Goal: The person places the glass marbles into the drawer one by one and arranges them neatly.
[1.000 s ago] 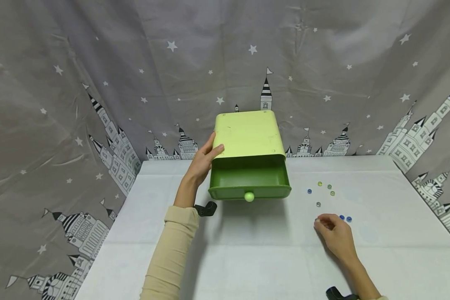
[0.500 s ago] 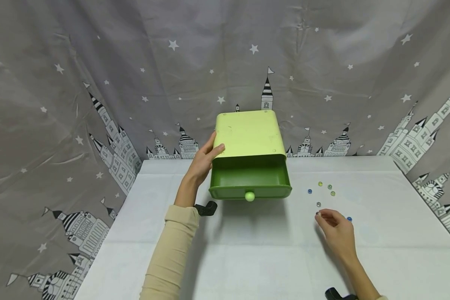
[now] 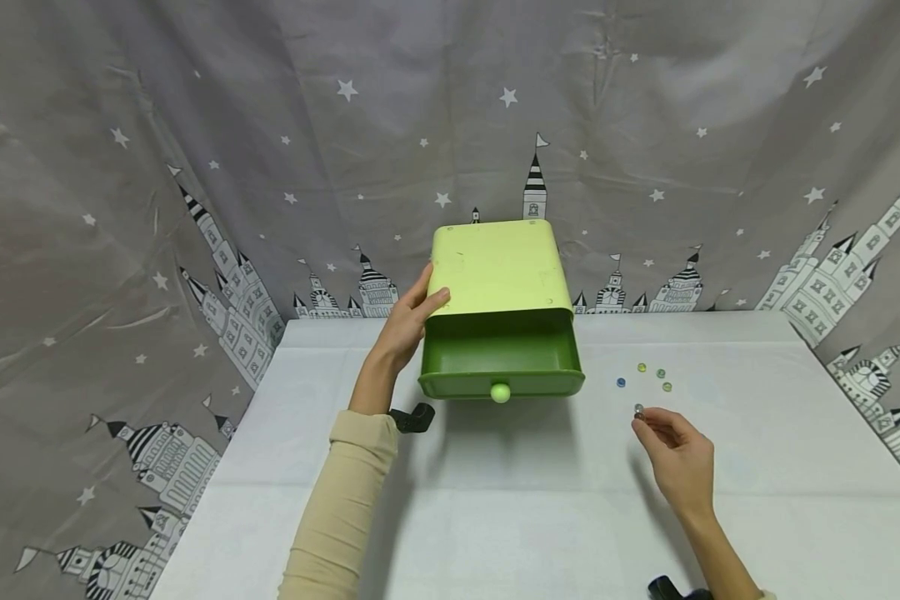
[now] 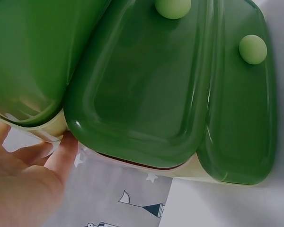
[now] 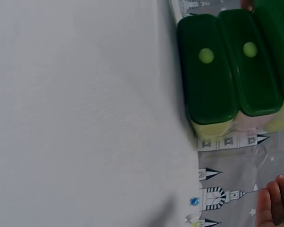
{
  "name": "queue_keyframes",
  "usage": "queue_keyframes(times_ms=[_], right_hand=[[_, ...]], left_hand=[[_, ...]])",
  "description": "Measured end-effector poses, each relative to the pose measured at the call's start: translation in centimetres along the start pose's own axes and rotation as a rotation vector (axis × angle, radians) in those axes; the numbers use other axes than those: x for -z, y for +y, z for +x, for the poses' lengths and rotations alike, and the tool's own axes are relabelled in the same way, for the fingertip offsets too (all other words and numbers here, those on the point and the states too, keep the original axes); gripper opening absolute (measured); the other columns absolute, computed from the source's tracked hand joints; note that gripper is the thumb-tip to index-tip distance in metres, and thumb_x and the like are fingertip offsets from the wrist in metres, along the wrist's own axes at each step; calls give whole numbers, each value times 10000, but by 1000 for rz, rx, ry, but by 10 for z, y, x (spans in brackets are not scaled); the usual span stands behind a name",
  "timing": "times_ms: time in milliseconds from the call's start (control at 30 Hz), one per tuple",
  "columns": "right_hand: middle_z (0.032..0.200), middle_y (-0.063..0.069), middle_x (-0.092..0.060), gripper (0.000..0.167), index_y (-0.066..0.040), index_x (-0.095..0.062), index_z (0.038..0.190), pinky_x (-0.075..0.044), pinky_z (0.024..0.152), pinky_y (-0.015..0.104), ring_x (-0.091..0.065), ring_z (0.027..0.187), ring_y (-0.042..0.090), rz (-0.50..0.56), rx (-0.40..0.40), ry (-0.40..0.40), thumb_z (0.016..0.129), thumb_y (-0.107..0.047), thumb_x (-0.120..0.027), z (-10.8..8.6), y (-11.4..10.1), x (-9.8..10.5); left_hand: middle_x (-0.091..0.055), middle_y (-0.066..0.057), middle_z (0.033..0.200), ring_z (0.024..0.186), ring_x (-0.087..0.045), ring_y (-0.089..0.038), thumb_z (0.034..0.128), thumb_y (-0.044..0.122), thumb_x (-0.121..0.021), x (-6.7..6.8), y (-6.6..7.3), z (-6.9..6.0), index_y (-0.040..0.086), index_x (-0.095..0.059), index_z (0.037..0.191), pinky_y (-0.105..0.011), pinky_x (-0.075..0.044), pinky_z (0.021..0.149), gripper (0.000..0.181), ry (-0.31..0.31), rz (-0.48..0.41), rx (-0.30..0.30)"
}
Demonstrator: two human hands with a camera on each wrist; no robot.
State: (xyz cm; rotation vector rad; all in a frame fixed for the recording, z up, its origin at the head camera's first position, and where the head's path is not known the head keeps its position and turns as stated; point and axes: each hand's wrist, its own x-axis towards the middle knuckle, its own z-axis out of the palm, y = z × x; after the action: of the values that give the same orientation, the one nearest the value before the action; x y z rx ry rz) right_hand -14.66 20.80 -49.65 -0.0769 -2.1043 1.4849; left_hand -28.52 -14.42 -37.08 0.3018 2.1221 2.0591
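Plainly, the left hand comes first, at nine o'clock of the pale yellow-green, box-shaped plastic cabinet, gripping its side with the thumb over the top edge. The cabinet stands on the white-covered bench. Towards six o'clock its dark green top drawer is already pulled out by its round light green knob; the middle drawer and bottom drawer sit pushed in. Whether anything lies behind the top drawer's front panel, I cannot tell.

Farther right, at the cabinet's four o'clock, a small blue glass bead rests on the bench, with a yellow bead at its two o'clock, then a green bead and a yellow-green bead. Those four remain to be picked up, I judge. The right hand pinches a clear greyish bead at its fingertips; a second may hide behind it.
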Motion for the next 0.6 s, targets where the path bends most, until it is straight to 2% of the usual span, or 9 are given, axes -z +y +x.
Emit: queue_keyframes(times_ms=[267, 400, 500, 600], right_hand=[[888, -38, -712, 153, 61, -725, 985, -518, 687, 123, -667, 768, 10, 83, -6, -21, 835, 91, -736, -1, -14, -2], [886, -42, -711, 156, 64, -723, 986, -523, 695, 129, -671, 777, 16, 107, -18, -33, 834, 96, -735, -2, -21, -4], [877, -11, -712, 142, 91, -714, 968, -523, 694, 129, -670, 774, 16, 108, -10, -36, 830, 126, -720, -3, -39, -5], [878, -18, -709, 143, 89, -714, 961, -523, 697, 131, -668, 776, 14, 107, -15, -36, 826, 134, -719, -1, -43, -5]], left_hand=[[-50, 106, 1635, 1491, -36, -164, 1011, 332, -577, 5, -22, 15, 360, -145, 1577, -598, -56, 1152, 713, 23, -42, -14], [-75, 111, 1634, 1490, -53, -148, 999, 355, -595, 5, -24, 15, 372, -168, 1573, -587, -57, 1156, 716, 35, -41, -28], [-83, 103, 1636, 1490, -60, -150, 993, 355, -606, 5, -24, 15, 360, -175, 1577, -584, -61, 1157, 726, 41, -42, -33], [-82, 106, 1635, 1489, -59, -147, 992, 354, -607, 4, -24, 15, 358, -175, 1576, -579, -61, 1159, 727, 41, -43, -31]])
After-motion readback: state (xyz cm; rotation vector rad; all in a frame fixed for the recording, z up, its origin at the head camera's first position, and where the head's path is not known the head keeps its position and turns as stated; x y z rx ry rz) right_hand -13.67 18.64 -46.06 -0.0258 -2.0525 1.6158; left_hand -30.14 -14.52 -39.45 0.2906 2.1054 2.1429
